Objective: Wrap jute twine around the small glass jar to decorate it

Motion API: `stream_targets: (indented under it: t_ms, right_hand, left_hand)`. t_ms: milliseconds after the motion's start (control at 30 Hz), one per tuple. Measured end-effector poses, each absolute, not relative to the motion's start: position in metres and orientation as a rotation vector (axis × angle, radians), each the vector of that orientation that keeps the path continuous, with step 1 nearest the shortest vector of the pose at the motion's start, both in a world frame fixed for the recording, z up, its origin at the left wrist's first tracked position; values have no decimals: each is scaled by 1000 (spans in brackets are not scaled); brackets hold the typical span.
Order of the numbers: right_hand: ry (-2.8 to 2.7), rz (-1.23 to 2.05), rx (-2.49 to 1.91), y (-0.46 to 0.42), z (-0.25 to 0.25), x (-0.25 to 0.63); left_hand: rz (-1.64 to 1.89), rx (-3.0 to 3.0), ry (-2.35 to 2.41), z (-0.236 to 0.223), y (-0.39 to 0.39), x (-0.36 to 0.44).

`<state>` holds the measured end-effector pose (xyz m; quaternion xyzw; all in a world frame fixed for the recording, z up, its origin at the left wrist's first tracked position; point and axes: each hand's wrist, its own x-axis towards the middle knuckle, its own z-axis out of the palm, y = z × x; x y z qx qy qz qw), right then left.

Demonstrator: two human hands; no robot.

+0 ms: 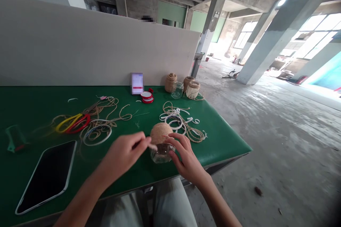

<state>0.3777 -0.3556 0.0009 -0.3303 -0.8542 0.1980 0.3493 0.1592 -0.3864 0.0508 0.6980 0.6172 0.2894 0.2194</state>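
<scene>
In front of me on the table edge is a glass jar (160,156), its far part covered in wound tan twine (161,132) and its near part bare. My right hand (185,154) grips the jar's right side, thumb and fingers curled against it. At the jar's left, my left hand (130,147) is closed in a pinch. A short pale strand of twine (152,147) sticks out from its fingertips toward the glass; the hand is slightly blurred. Just beyond the jar lie coils of loose twine (195,136) and a white ring of tape (174,122).
Left on the green table (144,120) lie scissors (77,120) with red and yellow handles, tangled twine and a tablet (48,175). At the back stand a phone (137,83), red tape rolls (147,98), a clear jar (177,90) and twine-wrapped jars (171,83). A white partition (101,49) rises behind.
</scene>
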Motion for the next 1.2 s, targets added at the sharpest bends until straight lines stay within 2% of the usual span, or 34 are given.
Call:
stream_targets:
  t_ms: [100,267,467,567,767,1200]
  right_hand:
    - [-2046,538,-893,-363,-10,377]
    - [-1880,628,-955,-372,-30,379]
    - [-1870,594,-953,-373,-32,389]
    - [-1931,519,-925,-373,-27,388]
    - [-2161,339,-907,-370,-12,375]
    - [-2298,148,-914,-363,3,369]
  left_hand:
    - [923,1916,1856,78,-335,173]
    - [1028,1742,1365,91,-295,202]
    - [1065,1970,1488,58,-337,192]
    - [1124,2036,1630,34,-361,178]
    - [1102,2278,1612,-4,-396,173]
    - [1230,2540,1591,-22,-398,175]
